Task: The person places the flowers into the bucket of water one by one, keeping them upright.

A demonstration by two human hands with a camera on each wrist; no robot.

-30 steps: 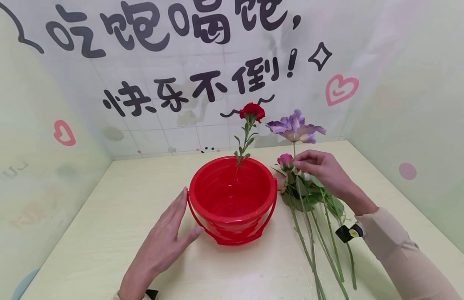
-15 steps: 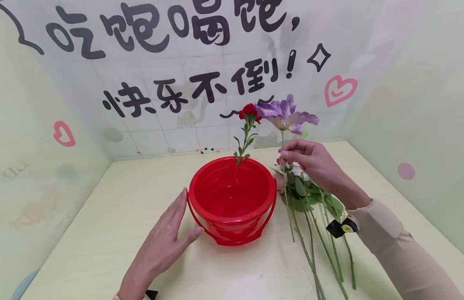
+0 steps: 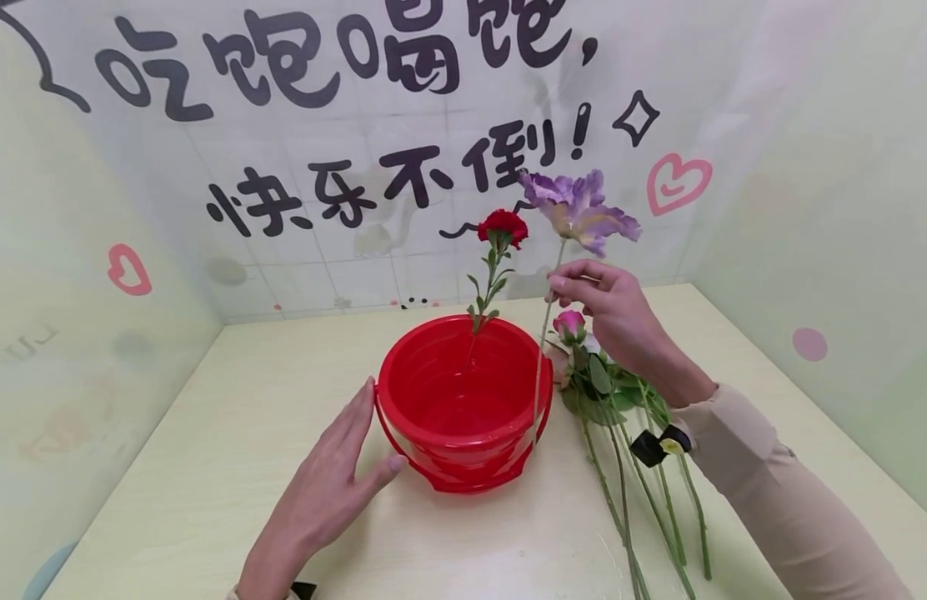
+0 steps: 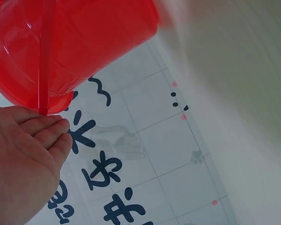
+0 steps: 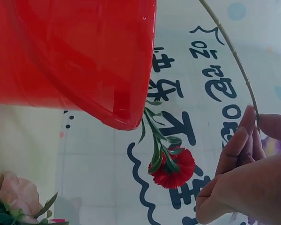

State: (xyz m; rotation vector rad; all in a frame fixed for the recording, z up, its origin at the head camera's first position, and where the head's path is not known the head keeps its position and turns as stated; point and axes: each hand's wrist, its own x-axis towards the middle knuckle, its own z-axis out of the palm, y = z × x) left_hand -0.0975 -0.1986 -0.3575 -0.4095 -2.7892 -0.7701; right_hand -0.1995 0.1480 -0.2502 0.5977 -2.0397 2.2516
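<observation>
My right hand point(image 3: 609, 304) pinches the stem of a purple flower point(image 3: 579, 212) just under its bloom. The stem hangs down across the right side of a red bucket point(image 3: 463, 454) in the head view. In the right wrist view the thin stem point(image 5: 232, 49) rises from between thumb and fingers. My left hand point(image 3: 324, 483) rests with straight fingers against the bucket's left side, fingertips at the rim by the handle point(image 4: 44, 56). A red carnation point(image 3: 503, 229) stands in the bucket, leaning on its back rim.
Several flowers lie on the table point(image 3: 231, 433) to the bucket's right, among them a pink rosebud point(image 3: 570, 325) and a pale peach rose point(image 5: 19, 191). Their long green stems point(image 3: 658, 508) point toward the front edge. A white wall with black lettering point(image 3: 426, 171) stands behind.
My right hand has lifted the purple flower off the pile and moved it up and left, bringing its stem over the bucket's right side. The left hand and bucket stay put.
</observation>
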